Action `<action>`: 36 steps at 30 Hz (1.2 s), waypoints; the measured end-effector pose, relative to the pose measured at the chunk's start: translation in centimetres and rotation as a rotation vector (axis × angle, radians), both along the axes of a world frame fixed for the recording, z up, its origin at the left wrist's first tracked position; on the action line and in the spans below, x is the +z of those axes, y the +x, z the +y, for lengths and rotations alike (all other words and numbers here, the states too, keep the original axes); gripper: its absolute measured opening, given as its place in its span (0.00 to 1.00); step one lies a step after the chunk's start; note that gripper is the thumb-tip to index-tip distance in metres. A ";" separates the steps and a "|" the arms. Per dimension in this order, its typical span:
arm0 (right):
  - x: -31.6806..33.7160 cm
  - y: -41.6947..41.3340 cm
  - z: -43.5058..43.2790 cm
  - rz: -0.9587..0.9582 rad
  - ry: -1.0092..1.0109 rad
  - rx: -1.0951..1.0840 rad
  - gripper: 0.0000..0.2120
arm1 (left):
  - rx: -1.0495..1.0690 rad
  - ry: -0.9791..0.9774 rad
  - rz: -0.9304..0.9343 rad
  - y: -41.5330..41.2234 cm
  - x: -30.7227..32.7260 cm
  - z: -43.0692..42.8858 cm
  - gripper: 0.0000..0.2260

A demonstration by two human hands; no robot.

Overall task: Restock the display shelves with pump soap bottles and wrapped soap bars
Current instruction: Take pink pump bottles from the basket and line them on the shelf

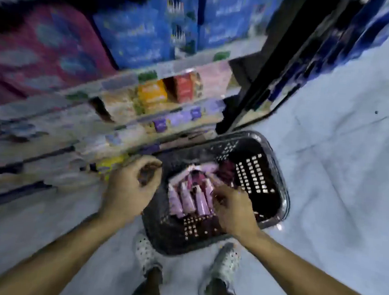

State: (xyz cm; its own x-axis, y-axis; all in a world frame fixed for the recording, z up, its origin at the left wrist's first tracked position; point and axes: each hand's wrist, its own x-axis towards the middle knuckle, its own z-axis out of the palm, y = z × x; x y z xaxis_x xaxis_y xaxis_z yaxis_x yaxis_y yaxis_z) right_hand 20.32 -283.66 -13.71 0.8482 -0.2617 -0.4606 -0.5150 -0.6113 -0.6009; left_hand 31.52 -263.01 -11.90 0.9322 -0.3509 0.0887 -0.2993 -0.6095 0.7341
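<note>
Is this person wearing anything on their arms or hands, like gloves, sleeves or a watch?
No. The left forearm and right forearm are bare to the picture's edge, without sleeves. The left hand and right hand have no gloves. I see no watch, ring or bracelet, though the picture is blurred.

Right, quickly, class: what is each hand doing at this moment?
Left hand: loosely curled at the basket edge, apparently empty.
Right hand: fingertips on the wrapped soap bars; grip cannot be told, too blurred.

Soap packs (189,196) lie in the basket (279,182) beside the shelves (121,123).
</note>
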 end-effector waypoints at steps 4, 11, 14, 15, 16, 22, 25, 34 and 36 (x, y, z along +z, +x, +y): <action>-18.6 0.6 -4.2 0.321 -0.105 -0.016 0.13 | -0.011 0.281 0.494 -2.6 -21.1 -5.3 0.07; -42.4 1.8 -5.3 0.610 -0.126 -0.008 0.23 | 0.125 0.470 0.833 -5.1 -43.1 -10.1 0.21; -47.7 1.8 -4.3 0.615 -0.159 0.060 0.36 | 0.332 0.396 0.873 -5.8 -48.3 -10.8 0.29; -48.9 1.5 -4.1 0.602 -0.189 0.034 0.39 | 0.344 0.430 0.831 -6.2 -49.6 -10.9 0.31; -49.9 1.5 -4.1 0.565 -0.235 0.020 0.39 | 0.330 0.501 0.768 -6.4 -50.6 -10.8 0.32; -47.3 1.9 -4.7 0.274 -0.426 0.140 0.35 | 0.196 0.594 0.549 -7.8 -49.0 -10.9 0.33; -39.9 2.0 -4.6 0.154 -0.417 0.084 0.34 | 0.190 0.511 0.465 -7.1 -43.1 -11.6 0.29; 4.5 6.7 -1.6 -0.432 -0.285 -0.034 0.33 | 0.330 -0.097 0.094 -2.3 -0.4 -7.3 0.27; 15.6 9.2 0.5 -0.642 -0.304 0.048 0.33 | 0.412 -0.226 0.028 -0.7 11.3 -4.2 0.27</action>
